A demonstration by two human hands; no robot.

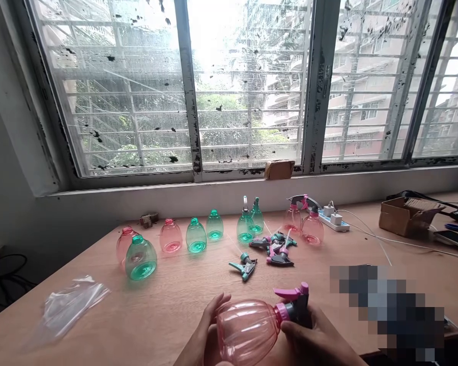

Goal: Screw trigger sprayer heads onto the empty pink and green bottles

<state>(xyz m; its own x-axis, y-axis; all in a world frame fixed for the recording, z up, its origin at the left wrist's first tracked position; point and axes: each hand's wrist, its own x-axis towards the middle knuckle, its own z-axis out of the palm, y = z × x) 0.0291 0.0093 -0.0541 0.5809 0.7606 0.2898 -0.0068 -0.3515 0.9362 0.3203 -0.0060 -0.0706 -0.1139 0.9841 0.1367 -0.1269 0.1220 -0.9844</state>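
A pink transparent spray bottle (pixel 248 328) lies tilted sideways between my hands at the table's near edge. My left hand (pixel 208 325) is wrapped round the bottle's body from the left. At the neck and the dark grey and pink spray head (pixel 295 307), my right hand (pixel 315 330) grips from the right, its thumb by the pink collar. Beyond them lie several loose spray heads (pixel 278 249), with a teal and grey spray head (pixel 245 267) nearest to my hands.
Headless green bottles (pixel 141 262) and pink bottles (pixel 171 236) stand at the left. Green bottles with heads (pixel 246 226) and pink ones (pixel 312 229) stand at the back. A clear plastic bag (pixel 72 305) lies left; a power strip (pixel 334 219) and cardboard box (pixel 406 216) are right.
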